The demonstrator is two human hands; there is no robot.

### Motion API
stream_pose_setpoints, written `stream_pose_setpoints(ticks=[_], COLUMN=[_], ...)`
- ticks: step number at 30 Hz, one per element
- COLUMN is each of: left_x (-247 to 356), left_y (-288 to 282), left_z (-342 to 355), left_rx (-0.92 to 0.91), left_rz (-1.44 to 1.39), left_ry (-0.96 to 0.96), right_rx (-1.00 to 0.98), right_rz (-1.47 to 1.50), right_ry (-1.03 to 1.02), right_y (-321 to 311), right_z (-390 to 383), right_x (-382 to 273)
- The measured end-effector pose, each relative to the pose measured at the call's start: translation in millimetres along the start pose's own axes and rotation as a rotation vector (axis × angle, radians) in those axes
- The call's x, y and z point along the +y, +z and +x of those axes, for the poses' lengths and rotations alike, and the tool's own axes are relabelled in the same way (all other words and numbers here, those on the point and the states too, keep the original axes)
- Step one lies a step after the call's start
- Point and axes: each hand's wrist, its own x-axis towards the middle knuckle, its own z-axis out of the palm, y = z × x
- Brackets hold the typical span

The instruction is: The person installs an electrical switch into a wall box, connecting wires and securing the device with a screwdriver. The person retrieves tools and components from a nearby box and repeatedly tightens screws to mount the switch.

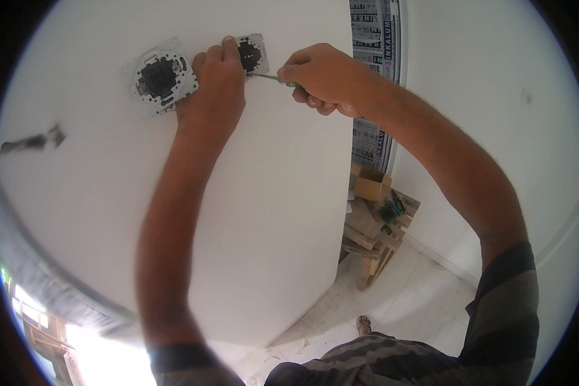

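Note:
Two electrical wall fittings with metal mounting frames and dark centres sit on the white wall. The left fitting [159, 78] shows almost whole, beside the knuckles of my left hand. My left hand [213, 83] is closed on the edge of the right fitting [253, 53], covering its left side. A screwdriver [270, 77] with a thin metal shaft and a green handle is gripped in my right hand [321, 74]. Its shaft points left, and the tip lies at the lower edge of the right fitting. Whether it sits in a screw is too small to tell.
Past the wall's right edge [345, 193], printed protective film [369, 149] covers a tall panel. Below it, a rough wooden stand [365, 225] bears an open cardboard box [370, 185] and a green-and-black item [392, 209]. A dark fixture [35, 140] marks the wall at left.

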Motion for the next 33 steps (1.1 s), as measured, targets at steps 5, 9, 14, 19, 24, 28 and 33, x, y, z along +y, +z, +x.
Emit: stream_pose_setpoints(ticks=[5,9,14,19,24,28,33], left_x=[0,1,-2,1,0,2,-6], left_y=[-3,0,-1,1,-1,0,2], left_z=[-2,-1,-2,-1,1,1,3], left_rx=[0.026,0.025,0.071,0.063,0.035,0.041,0.072], left_rz=[-0.022,-0.008,-0.013,-0.015,-0.033,-0.045,-0.042], left_ry=[-0.012,0.0,0.012,-0.001,-0.009,0.007,0.053], right_rx=[0.084,0.287,0.226,0.057,0.209,0.301,0.252], right_rz=[-0.362,-1.085,-1.359,0.023,-0.502,-1.314,-1.078], right_ry=[-0.173,-0.84,-0.822,-0.053,-0.397,-0.991,-0.784], right_y=[0,-9,-4,6,3,-7,-4], right_z=[-4,2,-1,-5,-1,4,8], right_x=[3,30,24,10,15,30,20])
